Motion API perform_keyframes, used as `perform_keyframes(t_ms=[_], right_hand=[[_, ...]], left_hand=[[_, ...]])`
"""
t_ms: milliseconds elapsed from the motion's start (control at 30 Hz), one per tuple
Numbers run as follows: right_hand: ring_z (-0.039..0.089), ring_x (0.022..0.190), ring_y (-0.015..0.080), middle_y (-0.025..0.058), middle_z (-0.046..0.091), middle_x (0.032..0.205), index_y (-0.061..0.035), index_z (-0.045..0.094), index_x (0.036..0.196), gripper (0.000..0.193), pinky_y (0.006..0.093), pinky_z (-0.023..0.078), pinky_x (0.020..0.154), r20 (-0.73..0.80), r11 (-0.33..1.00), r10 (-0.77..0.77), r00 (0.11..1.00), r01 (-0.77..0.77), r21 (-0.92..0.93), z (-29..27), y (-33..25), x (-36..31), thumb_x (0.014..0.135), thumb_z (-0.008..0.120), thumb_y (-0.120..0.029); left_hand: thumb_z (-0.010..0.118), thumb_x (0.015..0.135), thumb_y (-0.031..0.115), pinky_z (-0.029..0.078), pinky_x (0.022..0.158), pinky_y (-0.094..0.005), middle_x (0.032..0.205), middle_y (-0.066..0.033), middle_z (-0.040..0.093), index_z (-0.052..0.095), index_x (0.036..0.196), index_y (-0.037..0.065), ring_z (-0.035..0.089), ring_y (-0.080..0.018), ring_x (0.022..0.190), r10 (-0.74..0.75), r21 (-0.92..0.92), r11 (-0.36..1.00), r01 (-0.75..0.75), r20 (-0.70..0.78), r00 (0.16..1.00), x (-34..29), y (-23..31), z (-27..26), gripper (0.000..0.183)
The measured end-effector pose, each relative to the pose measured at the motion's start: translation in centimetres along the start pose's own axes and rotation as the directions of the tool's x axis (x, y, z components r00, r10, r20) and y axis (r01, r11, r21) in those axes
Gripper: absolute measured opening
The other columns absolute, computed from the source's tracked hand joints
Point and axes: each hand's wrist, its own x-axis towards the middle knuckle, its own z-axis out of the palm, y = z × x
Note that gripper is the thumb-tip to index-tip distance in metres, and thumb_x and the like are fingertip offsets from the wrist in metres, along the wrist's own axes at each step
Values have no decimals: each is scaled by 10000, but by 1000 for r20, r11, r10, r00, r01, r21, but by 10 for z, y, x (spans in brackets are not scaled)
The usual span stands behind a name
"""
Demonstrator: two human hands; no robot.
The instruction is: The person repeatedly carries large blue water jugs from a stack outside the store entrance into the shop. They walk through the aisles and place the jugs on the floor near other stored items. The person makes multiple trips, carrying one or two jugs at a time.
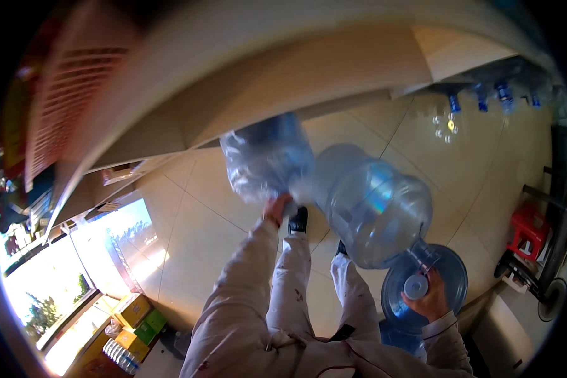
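My left hand [277, 208] is closed at the neck end of a large water jug in clear plastic wrap [264, 157], which is tipped away from me beside the wooden cabinet. Right of it lies a tilted, clear blue water jug [378, 211], its neck toward my right hand [431, 299]. Below that neck, another blue jug [453, 271] shows from above, with a pale round cap [416, 286]. My right fingers are curled around the cap and neck area. Which of these two jugs they grip is hard to tell.
A wooden cabinet [309, 69] curves across the far side. Several jugs with blue necks [504, 94] lie at the far right. A red plastic container [528, 232] sits by a black-framed cart at right. Yellow boxes [132, 310] and bottle packs [120, 356] stand at lower left.
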Motion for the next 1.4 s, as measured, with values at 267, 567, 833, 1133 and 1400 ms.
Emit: perform_keyframes(t_ms=[267, 567, 833, 1133, 1400], right_hand=[[566, 856, 423, 234, 573, 956, 4, 465, 1148, 723, 477, 483, 710, -79, 987, -163, 984, 161, -28, -56, -19, -88, 548, 798, -222], [597, 888, 395, 254, 596, 955, 53, 507, 1110, 770, 435, 485, 790, -9, 909, -403, 915, 401, 110, -77, -63, -112, 505, 837, -289], [614, 946, 378, 261, 610, 1017, 87, 496, 1171, 850, 396, 495, 841, 194, 765, -641, 743, 640, 75, -38, -178, -97, 508, 836, -322], [653, 884, 299, 229, 640, 955, 98, 507, 1159, 808, 360, 516, 803, 380, 530, -789, 482, 847, 26, 54, -385, -127, 530, 830, -292], [650, 856, 236, 163, 647, 932, 46, 547, 1095, 731, 328, 512, 793, 521, 414, -801, 293, 901, 130, 159, -559, -163, 524, 850, -295]], left_hand=[[659, 737, 198, 538, 664, -365, 806, -78, 637, 591, 877, 89, 640, -222, 734, -574, -688, -384, 616, 701, 424, -195, 173, -141, 190], [621, 782, 230, 520, 732, -378, 892, -81, 612, 567, 938, 115, 618, -221, 833, -709, -805, -531, 264, 593, 382, -423, 259, -112, 202], [551, 831, 238, 515, 701, -392, 861, -87, 565, 537, 967, 92, 585, -247, 794, -723, -506, -686, -523, 553, 414, -528, 368, -145, 200], [551, 840, 278, 526, 668, -435, 961, -128, 533, 489, 1045, 96, 559, -292, 823, -810, -197, -516, -834, 428, 400, -663, 336, -115, 281], [564, 808, 288, 521, 652, -428, 896, -144, 544, 452, 1071, 58, 582, -281, 766, -837, 36, -468, -883, 303, 456, -763, 291, -135, 367]])
